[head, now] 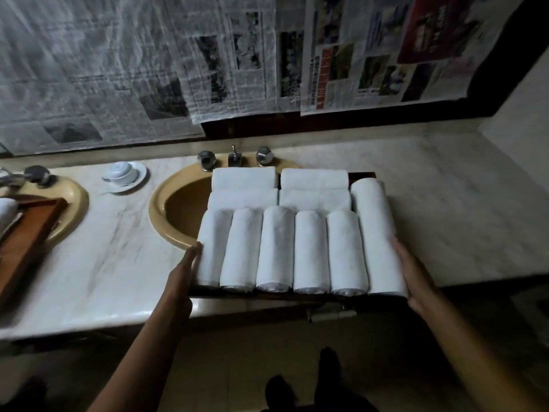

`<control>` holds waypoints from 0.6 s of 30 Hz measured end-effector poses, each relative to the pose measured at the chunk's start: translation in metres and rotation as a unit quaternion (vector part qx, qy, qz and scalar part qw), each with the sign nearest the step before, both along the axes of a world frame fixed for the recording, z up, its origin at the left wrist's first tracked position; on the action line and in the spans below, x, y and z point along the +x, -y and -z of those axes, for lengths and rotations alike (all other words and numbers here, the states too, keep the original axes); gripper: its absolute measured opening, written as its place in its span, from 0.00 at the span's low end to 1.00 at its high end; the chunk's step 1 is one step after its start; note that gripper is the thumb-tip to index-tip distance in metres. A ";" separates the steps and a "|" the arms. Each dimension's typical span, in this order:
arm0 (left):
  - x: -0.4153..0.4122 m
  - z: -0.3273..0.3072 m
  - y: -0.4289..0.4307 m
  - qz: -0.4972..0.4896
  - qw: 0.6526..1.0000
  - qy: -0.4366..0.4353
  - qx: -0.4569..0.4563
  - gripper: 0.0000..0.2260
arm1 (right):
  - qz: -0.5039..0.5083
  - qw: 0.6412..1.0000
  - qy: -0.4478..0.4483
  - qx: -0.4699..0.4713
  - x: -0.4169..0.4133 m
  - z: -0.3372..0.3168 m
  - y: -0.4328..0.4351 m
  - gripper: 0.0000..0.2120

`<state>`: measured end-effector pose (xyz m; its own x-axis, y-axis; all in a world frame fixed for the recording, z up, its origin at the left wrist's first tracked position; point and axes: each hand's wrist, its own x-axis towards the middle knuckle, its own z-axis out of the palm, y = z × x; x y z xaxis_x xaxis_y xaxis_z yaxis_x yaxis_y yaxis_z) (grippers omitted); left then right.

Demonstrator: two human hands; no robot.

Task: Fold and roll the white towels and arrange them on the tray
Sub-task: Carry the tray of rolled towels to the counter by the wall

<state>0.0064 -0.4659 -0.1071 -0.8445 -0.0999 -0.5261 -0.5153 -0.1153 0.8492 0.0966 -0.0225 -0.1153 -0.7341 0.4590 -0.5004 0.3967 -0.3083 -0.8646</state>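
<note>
Head view. A dark wooden tray (363,175) stands on the marble worktop (104,263), its far left part over the yellow sink (166,203) and its near edge close to the worktop's front edge. Whether it rests fully or is slightly raised cannot be told. It carries ten rolled white towels (274,248): four lie crosswise in two rows at the back, five stand lengthwise side by side in front, and one longer roll runs along the right side. All rolls touch their neighbours, and no loose or unrolled towel is in sight.

The left hand (185,272) lies flat against the tray's left side, its fingers (194,252) straight and touching the leftmost roll. The right hand (416,281) lies along the right side, its fingers (399,248) extended against the long roll. Neither hand closes round anything.

Judgement: folding and rolling appear finished for this tray, and the step in hand is squaring up the load or setting the tray's position. The next move calls for even pressure from both sides, so the rolls stay tight and none rides up or slips off the near edge.

A second wooden tray (29,233) lies at the far left, and a cup on a saucer (123,175) stands behind.
</note>
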 end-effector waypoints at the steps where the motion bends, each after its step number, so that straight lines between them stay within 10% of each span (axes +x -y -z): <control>1: -0.006 -0.005 -0.009 -0.001 1.000 -0.013 0.005 0.21 | 0.013 1.000 0.000 0.000 0.003 -0.004 -0.007 0.35; 10: -0.054 -0.029 -0.116 0.074 0.995 -0.064 0.020 0.15 | 0.168 0.986 -0.006 -0.008 0.061 -0.020 -0.076 0.40; 18: -0.080 -0.033 -0.247 0.166 0.986 -0.033 -0.002 0.25 | 0.278 0.958 -0.064 -0.007 0.108 -0.037 -0.146 0.18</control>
<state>-0.0731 -0.2190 -0.0737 -0.8635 0.1865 -0.4687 -0.4674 0.0533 0.8824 0.2045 0.1232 -0.0782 -0.4334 0.7911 -0.4318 0.0582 -0.4535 -0.8893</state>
